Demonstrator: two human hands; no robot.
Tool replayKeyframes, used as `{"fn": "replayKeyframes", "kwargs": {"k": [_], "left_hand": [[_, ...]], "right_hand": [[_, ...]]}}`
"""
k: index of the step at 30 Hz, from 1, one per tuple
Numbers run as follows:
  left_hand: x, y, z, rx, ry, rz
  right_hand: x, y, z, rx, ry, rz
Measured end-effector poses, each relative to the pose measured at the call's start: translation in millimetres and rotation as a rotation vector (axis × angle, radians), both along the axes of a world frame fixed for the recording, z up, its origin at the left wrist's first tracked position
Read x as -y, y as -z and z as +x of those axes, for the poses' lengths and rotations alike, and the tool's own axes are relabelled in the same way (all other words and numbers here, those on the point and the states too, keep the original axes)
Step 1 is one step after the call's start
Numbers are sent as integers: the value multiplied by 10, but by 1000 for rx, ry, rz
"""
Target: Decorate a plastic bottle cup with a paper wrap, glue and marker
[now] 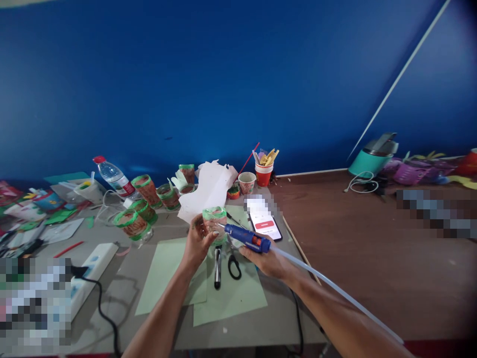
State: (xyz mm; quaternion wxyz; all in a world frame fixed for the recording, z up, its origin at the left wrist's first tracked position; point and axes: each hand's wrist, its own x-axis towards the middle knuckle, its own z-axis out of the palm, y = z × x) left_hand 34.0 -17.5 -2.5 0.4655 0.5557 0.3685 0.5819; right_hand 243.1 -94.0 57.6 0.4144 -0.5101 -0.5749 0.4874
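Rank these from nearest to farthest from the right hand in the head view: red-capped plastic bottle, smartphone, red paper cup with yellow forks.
From the right hand:
1. Smartphone: just beyond the hand.
2. Red paper cup: farther back, near the blue wall.
3. Red-capped plastic bottle: well off to the left.

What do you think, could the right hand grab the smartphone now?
Probably not yet: the right hand is busy holding the blue glue gun. Otherwise the smartphone looks reachable, lying just beyond it, its lit screen facing up.
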Motion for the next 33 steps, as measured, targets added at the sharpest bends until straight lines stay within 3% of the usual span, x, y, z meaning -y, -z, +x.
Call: {"fn": "replayKeyframes", "kwargs": {"k": [8,23,33], "left_hand": [[17,-15,14,-8,11,0],[0,-64,28,46,-33,18],[3,-51,19,67,-20,-8]], "right_hand": [[-23,110,11,49,5,-6],[-26,159,14,84,11,3],[-26,98,62,-120,-15,31]]}}
